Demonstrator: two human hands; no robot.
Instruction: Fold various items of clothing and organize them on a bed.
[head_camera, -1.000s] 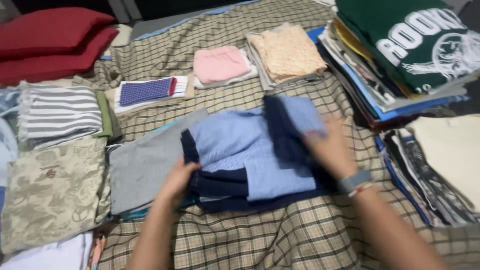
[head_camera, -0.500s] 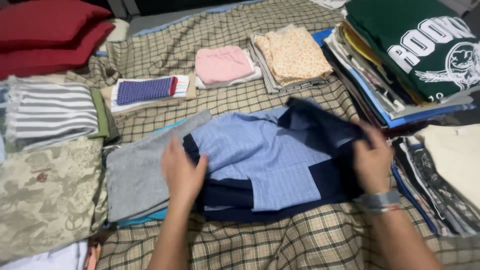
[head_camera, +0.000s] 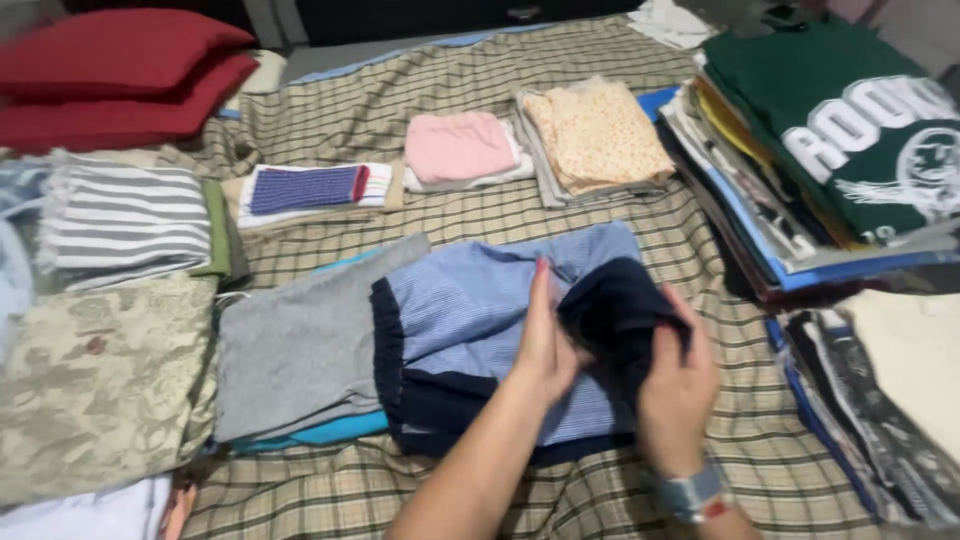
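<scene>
Two hands: both worked one blue shirt (head_camera: 470, 320) on the plaid bedspread (head_camera: 620, 490).
Left hand (head_camera: 545, 340): lay flat, fingers straight, pinning the shirt's middle.
Right hand (head_camera: 675, 385): closed on the navy sleeve (head_camera: 615, 310), folding it inward.
Progress: judged partway folded; the lower half lay unfolded.
Around: grey garment (head_camera: 300, 345) just left, folded piles beyond.

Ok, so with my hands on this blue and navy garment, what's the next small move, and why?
Probably lay the navy flap down flat over the light blue garment. Your right hand grips that flap, lifted and bunched, while your left hand presses on the blue panel at the fold line. The flap isn't flat yet, so smoothing it leftward would likely finish this fold.
</scene>
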